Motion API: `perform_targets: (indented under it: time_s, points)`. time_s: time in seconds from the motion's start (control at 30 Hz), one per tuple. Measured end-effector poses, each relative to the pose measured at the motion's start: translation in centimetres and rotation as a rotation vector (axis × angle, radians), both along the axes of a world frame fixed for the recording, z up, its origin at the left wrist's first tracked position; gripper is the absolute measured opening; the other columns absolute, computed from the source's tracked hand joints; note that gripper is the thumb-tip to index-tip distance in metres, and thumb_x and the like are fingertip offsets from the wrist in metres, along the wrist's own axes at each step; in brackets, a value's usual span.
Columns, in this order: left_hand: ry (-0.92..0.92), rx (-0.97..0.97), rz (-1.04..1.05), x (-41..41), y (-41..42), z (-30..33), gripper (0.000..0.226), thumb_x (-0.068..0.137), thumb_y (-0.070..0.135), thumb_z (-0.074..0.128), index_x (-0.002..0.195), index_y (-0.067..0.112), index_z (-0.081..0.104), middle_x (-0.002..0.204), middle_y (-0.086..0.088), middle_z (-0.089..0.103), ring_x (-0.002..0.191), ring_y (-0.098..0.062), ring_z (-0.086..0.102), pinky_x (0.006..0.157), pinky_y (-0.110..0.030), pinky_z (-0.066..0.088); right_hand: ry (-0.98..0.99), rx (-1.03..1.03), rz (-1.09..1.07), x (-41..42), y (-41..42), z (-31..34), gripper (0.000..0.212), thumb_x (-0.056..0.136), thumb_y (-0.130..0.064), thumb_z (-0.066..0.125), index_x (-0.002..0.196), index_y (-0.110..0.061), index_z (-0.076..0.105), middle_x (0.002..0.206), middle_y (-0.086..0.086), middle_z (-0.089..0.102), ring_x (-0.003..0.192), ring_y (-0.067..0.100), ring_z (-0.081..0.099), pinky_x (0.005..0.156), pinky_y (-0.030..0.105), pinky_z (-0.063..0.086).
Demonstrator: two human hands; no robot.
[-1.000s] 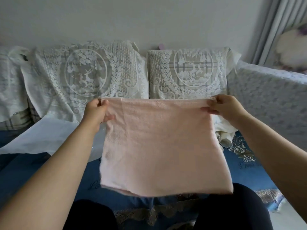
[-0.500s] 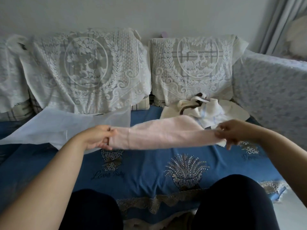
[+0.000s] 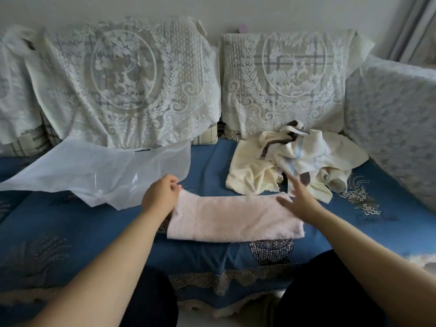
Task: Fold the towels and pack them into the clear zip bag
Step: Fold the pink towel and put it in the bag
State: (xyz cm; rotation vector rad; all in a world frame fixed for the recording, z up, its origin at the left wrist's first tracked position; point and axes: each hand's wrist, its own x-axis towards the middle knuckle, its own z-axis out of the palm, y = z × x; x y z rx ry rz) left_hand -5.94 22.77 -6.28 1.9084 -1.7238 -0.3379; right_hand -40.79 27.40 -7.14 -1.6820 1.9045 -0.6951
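From the head view, the pink towel (image 3: 233, 217) lies on the blue sofa seat (image 3: 70, 223) as a long folded strip. The left hand (image 3: 161, 197) grips its left end, fingers curled; the right hand (image 3: 298, 200) hovers released, fingers spread and blurred, over its right end. This looks like mid-fold: the strip probably needs folding across once more. The clear zip bag (image 3: 94, 171) lies flat just to the left, and the unfolded cream towels (image 3: 295, 161) are heaped behind.

Dim, soft daylight; wide-angle edge warp
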Motion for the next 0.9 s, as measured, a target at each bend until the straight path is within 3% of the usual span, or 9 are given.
perform_targets:
  time_s: [0.13, 0.23, 0.33, 0.4, 0.53, 0.63, 0.73, 0.83, 0.9]
  points:
    - [-0.184, -0.258, -0.076, -0.8, 0.4, -1.1, 0.012, 0.091, 0.018, 0.054, 0.095, 0.016, 0.066, 0.097, -0.002, 0.068, 0.092, -0.026, 0.058, 0.064, -0.031, 0.043, 0.48, 0.109, 0.398, 5.9, 2.7, -4.7, 0.099, 0.078, -0.067, 0.054, 0.151, -0.031, -0.004, 0.161, -0.002, -0.007, 0.148, 0.021, -0.001, 0.119, 0.047, 0.008]
    - [-0.281, -0.51, 0.001, 0.3, -0.8, -1.1, 0.011, 0.08, 0.008, 0.066, 0.089, 0.014, 0.069, 0.118, -0.01, 0.061, 0.108, -0.036, 0.051, 0.081, -0.043, 0.048, 0.589, 0.154, 0.438, 8.4, 3.3, -8.0, 0.103, 0.078, -0.057, 0.057, 0.151, -0.029, -0.01, 0.16, 0.0, -0.015, 0.147, 0.023, -0.013, 0.118, 0.05, -0.002]
    - [-0.298, -0.34, 0.113, 2.2, -2.1, -1.8, 0.031, 0.085, 0.016, 0.063, 0.116, 0.016, 0.066, 0.152, -0.019, 0.027, 0.138, -0.041, 0.025, 0.108, -0.05, 0.03, 0.501, 0.099, 0.317, 8.6, 2.8, -9.3, 0.105, 0.074, -0.04, 0.06, 0.151, -0.029, -0.011, 0.158, -0.007, -0.019, 0.146, 0.015, -0.018, 0.118, 0.044, -0.01]
    - [-0.287, -0.147, 0.132, 3.2, -2.9, -2.5, 0.042, 0.091, 0.025, 0.057, 0.132, 0.019, 0.054, 0.158, -0.019, 0.005, 0.144, -0.04, 0.01, 0.114, -0.049, 0.021, 0.459, 0.08, 0.284, 8.6, 3.0, -9.8, 0.106, 0.074, -0.04, 0.062, 0.15, -0.029, -0.012, 0.152, -0.011, -0.025, 0.145, 0.014, -0.021, 0.118, 0.041, -0.013]
    - [-0.255, 0.001, 0.111, 4.0, -3.7, -2.6, 0.052, 0.094, 0.03, 0.052, 0.141, 0.011, 0.039, 0.159, -0.015, 0.009, 0.137, -0.039, 0.028, 0.106, -0.049, 0.036, 0.41, 0.044, 0.174, 8.9, 2.9, -10.2, 0.093, 0.083, -0.036, 0.059, 0.151, -0.026, -0.003, 0.156, -0.008, -0.016, 0.146, 0.014, -0.014, 0.119, 0.037, -0.006]
    - [-0.176, -0.031, 0.114, 4.1, -4.0, -2.3, 0.066, 0.092, 0.027, 0.055, 0.147, 0.007, 0.023, 0.154, -0.014, 0.026, 0.132, -0.038, 0.036, 0.101, -0.048, 0.039, 0.13, 0.012, -0.059, 9.3, 2.2, -9.3, 0.06, 0.089, -0.02, 0.05, 0.146, -0.021, 0.033, 0.157, -0.003, 0.025, 0.146, 0.018, 0.018, 0.118, 0.038, 0.017]
    - [-0.167, 0.018, 0.097, 4.2, -4.1, -2.5, 0.075, 0.088, 0.011, 0.058, 0.148, 0.012, 0.014, 0.145, -0.017, 0.029, 0.118, -0.039, 0.047, 0.087, -0.046, 0.045, -0.34, 0.036, -0.283, 9.6, 1.5, -7.1, 0.022, 0.093, -0.021, 0.047, 0.108, -0.019, 0.063, 0.109, 0.006, 0.067, 0.106, 0.025, 0.059, 0.086, 0.036, 0.047]
    - [-0.176, 0.14, 0.099, 4.4, -3.8, -2.4, 0.082, 0.083, -0.001, 0.055, 0.148, 0.02, 0.009, 0.137, -0.016, 0.029, 0.086, -0.032, 0.054, 0.069, -0.041, 0.046, -0.909, -0.033, -0.523, 8.7, 0.2, -4.2, 0.017, 0.087, -0.01, 0.048, 0.075, -0.014, 0.059, 0.06, 0.006, 0.06, 0.056, 0.023, 0.063, 0.047, 0.023, 0.047]
    - [-0.156, 0.234, 0.081, 4.4, -3.4, -2.3, 0.09, 0.081, -0.004, 0.051, 0.15, 0.026, 0.002, 0.137, -0.014, 0.025, 0.078, -0.027, 0.053, 0.069, -0.039, 0.048, -1.167, -0.101, -0.668, 8.3, 0.3, -1.8, 0.032, 0.087, -0.008, 0.044, 0.057, -0.014, 0.049, 0.041, 0.0, 0.044, 0.032, 0.008, 0.046, 0.031, 0.014, 0.034]
